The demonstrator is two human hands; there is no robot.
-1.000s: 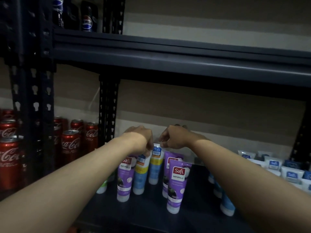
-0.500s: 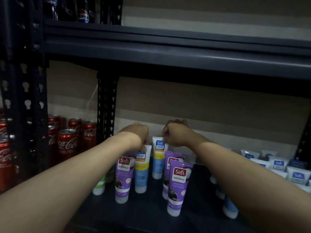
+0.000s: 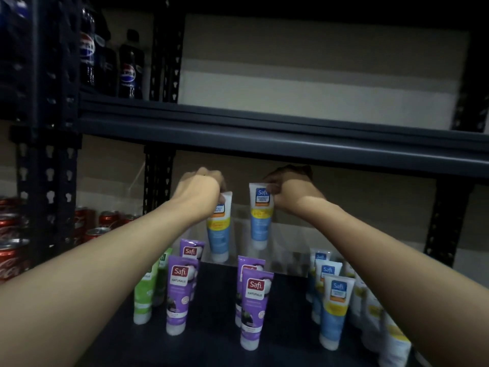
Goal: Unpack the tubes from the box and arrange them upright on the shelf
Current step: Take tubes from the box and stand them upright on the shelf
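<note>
Left blue Safi tube: gripped at top by left hand. Right blue Safi tube: pinched at top by right hand.

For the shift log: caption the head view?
Left hand pinches the left blue-and-yellow plastic tube, right hand the right blue-and-yellow tube, behind upright purple tubes on a dark metal shelf.

You can read "Safi NATURALS" on the front purple tubes. "Safi" tops the right blue tube your right hand pinches, and a standing blue tube. The left blue tube, under your left hand, has blurred print. Bottles bear the Pepsi logo, and cans show Coca-Cola script.
</note>
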